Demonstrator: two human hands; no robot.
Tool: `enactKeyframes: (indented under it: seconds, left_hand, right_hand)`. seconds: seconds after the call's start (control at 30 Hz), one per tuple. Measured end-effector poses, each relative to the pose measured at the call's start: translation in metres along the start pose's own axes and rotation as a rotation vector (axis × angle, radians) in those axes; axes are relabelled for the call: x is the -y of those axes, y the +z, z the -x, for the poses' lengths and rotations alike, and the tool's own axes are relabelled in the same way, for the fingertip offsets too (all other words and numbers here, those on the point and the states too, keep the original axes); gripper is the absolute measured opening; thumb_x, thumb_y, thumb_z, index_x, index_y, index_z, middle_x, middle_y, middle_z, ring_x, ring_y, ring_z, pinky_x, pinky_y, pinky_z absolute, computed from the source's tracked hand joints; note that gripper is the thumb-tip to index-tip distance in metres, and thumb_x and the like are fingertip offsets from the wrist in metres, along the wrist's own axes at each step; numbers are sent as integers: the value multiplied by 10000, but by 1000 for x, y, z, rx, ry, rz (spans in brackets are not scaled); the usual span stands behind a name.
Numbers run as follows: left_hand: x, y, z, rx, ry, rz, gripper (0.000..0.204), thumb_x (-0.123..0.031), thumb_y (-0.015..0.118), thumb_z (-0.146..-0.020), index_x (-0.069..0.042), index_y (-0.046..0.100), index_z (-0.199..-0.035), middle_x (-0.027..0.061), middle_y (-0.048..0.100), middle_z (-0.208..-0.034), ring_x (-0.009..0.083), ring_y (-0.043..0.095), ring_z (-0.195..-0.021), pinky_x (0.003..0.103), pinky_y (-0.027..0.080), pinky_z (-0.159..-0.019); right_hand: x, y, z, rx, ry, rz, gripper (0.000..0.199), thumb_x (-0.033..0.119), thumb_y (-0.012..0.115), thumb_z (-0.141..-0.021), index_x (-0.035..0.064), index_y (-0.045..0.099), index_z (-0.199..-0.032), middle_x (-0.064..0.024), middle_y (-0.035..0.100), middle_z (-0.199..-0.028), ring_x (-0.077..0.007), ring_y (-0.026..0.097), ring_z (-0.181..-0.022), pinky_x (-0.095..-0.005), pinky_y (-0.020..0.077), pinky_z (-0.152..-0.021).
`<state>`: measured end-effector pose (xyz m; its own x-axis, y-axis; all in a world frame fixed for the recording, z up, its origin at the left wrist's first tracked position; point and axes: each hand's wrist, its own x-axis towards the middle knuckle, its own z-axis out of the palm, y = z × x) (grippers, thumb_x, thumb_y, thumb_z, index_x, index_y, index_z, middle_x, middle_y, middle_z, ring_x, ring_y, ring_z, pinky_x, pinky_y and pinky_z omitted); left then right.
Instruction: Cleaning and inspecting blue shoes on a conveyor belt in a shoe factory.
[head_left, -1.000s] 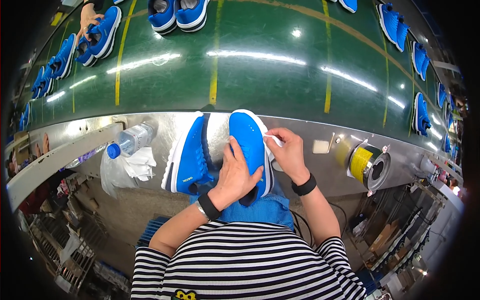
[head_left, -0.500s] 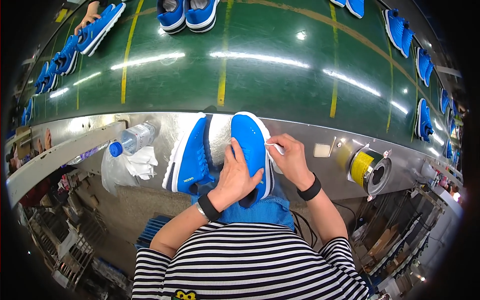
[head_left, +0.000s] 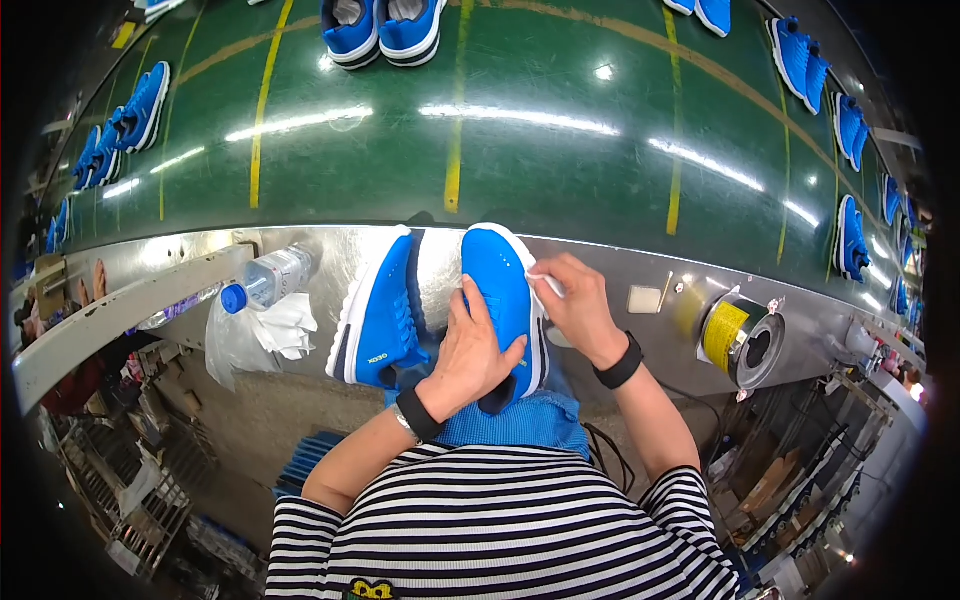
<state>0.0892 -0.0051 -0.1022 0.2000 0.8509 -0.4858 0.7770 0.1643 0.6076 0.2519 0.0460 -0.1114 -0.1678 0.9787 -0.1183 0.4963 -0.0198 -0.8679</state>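
A blue sneaker with a white sole lies toe-away on the metal ledge in front of me. My left hand grips it from above, fingers over the laces and thumb on its right side near the heel. At the right edge of its toe, my right hand pinches a small white piece, like folded cloth or tissue, against the sole rim. Most of that piece is hidden by the fingers. To the left, the matching blue sneaker leans on its side, untouched.
Beyond the metal ledge runs a green conveyor belt with several blue sneakers. Left of me are a plastic bottle with a blue cap and crumpled white paper. On the right are a pale block and a round tin.
My right hand has shifted slightly up along the toe edge; my left has stayed put. The belt's marks moved slightly right. A co-worker's hand at the upper left has gone from view.
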Motion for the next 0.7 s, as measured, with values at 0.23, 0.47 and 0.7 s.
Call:
enactKeyframes:
  seconds: [0.23, 0.47, 0.7]
  left_hand:
    - [-12, -4, 0, 8, -29, -6, 990, -278, 676, -746, 192, 9, -1308, 395, 245, -1236, 520, 430, -1071, 437, 434, -900]
    - [-8, 3, 3, -7, -21, -30, 995, -284, 674, -748, 191, 3, -1308, 386, 250, -1237, 511, 435, -1071, 427, 442, -892]
    - [-14, 2, -1, -6, -9, -11, 992, -278, 675, -746, 196, 5, -1304, 381, 261, -1231, 503, 449, -1058, 424, 455, -868]
  right_hand:
    - [-1, 0, -3, -29, -45, 10, 97, 18, 613, -761, 15, 627, -858, -129, 605, -812, -312, 605, -742, -352, 483, -646]
    - [-8, 7, 33, -87, -186, 107, 171, -52, 607, -738, 28, 646, -884, -102, 599, -809, -252, 605, -717, -313, 482, -609]
    - [-11, 6, 27, -170, -245, 123, 206, -80, 587, -717, 14, 636, -894, -115, 580, -812, -265, 584, -716, -325, 483, -615]
